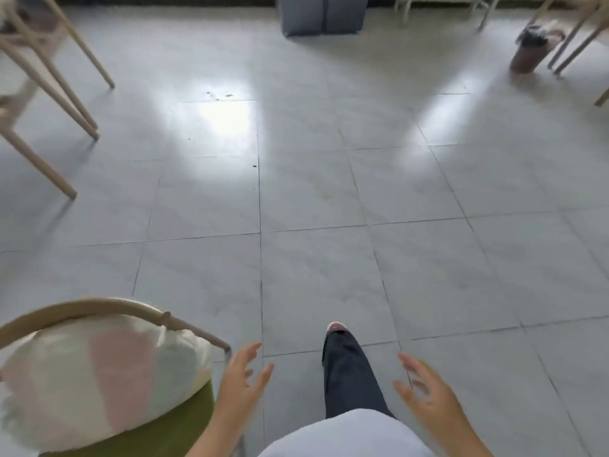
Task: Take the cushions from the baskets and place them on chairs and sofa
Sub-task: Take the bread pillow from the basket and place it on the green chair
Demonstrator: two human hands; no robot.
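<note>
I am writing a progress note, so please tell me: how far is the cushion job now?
Done: one pastel patchwork cushion lies on the green seat of the near chair. In hand: nothing; the left hand and right hand are both open and empty above the tiled floor. Left: no basket or sofa is in view, so the remaining cushions cannot be counted.

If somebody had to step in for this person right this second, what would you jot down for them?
Left hand and right hand: both open, holding nothing, out in front over the tiled floor.
One pastel cushion already lies on the green-seated chair at the left.
More wooden chairs stand far left and far right; whether they have cushions is unclear.
No basket or sofa in view.
Left: find the baskets, fetch the remaining cushions, place them.
</note>
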